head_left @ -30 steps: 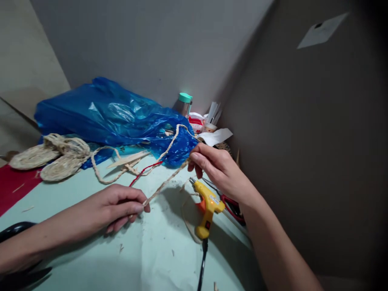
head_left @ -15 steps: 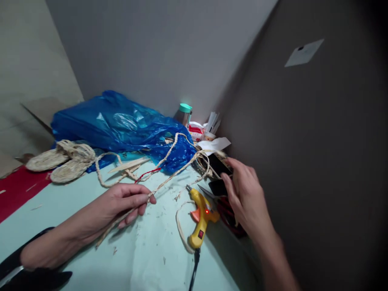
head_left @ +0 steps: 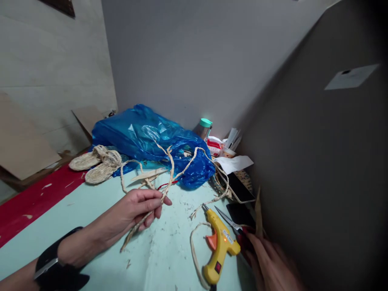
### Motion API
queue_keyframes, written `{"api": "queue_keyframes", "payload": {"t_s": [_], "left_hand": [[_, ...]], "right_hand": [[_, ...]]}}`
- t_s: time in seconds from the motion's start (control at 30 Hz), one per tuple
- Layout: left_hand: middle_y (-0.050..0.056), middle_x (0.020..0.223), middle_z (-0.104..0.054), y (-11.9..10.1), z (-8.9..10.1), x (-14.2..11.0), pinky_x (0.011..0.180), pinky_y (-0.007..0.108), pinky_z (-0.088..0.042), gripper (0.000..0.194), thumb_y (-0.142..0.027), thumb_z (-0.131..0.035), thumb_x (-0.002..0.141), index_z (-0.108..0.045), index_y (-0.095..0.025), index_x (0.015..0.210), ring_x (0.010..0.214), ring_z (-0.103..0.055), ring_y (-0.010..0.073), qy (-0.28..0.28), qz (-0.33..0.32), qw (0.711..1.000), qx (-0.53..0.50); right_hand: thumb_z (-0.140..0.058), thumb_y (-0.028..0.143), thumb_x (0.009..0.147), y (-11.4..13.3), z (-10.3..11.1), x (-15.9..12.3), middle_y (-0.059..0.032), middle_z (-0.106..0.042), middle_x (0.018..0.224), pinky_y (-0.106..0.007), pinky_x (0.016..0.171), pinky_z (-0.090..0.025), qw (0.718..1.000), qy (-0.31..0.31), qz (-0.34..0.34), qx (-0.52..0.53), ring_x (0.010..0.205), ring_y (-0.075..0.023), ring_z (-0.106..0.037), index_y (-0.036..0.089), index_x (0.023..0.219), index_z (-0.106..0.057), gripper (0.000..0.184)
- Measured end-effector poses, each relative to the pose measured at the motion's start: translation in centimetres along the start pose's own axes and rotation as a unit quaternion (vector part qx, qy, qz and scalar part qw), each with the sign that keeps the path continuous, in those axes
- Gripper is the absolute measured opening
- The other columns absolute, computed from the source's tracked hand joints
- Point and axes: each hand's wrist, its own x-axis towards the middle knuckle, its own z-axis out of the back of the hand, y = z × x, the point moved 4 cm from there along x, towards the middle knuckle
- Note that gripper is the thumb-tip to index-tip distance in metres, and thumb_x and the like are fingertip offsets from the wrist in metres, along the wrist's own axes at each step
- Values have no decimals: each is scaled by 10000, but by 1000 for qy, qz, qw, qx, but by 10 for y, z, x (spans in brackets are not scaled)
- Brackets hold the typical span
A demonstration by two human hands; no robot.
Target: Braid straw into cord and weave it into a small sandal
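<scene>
My left hand (head_left: 142, 208) is closed on a braided straw cord (head_left: 170, 171), pinched between thumb and fingers. The cord's loose strands stick up above the hand, and its tail points down to the left. My right hand (head_left: 269, 262), blurred, is low on the right beside the scissors (head_left: 232, 222), whose red handles it partly covers. A dry straw strip (head_left: 258, 214) stands up by its fingers; whether they hold it I cannot tell. Between my hands lies a yellow glue gun (head_left: 221, 246) with an orange trigger and a lit light.
A blue plastic bag (head_left: 145, 131) fills the back of the pale green table (head_left: 163, 250). Woven straw slippers (head_left: 103, 171) lie at the left near a red cloth (head_left: 36, 198). Toward the wall are a green-lidded bottle (head_left: 205, 127), white paper (head_left: 235, 163) and a dark phone-like slab (head_left: 239, 186).
My right hand has let go of the cord's far end and moved down to the scissors. The cord's end now stands up from my left hand. The view has shifted left.
</scene>
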Motion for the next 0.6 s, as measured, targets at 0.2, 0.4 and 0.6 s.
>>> {"api": "queue_keyframes", "payload": {"t_s": [0.2,0.4,0.6], "left_hand": [[19,835,-666,-11,-3,-6,584,163,-416,175,-143,-660,875,-751,-160,1024,622,-511,59,48,-58,997,-30],[75,893,-744,-17,-6,-14,637,220,-457,268,-138,-636,882,-678,-147,1146,672,-622,114,68,-84,992,-70],[59,901,-749,-22,-6,-18,666,230,-470,89,-197,-588,933,-634,-177,1007,672,-644,120,73,-99,989,-84]], "right_hand": [[-443,180,880,-11,-10,8,-77,-755,895,-359,565,-562,996,65,-49,47,691,-251,-696,187,1056,-668,286],[-466,426,911,-34,-4,14,-85,-757,939,-330,682,-594,954,125,-162,219,810,-238,-732,206,1053,-672,333],[-566,679,711,-58,5,20,-121,-763,1017,-409,761,-620,863,59,-397,308,911,-315,-742,162,1222,-607,728]]}}
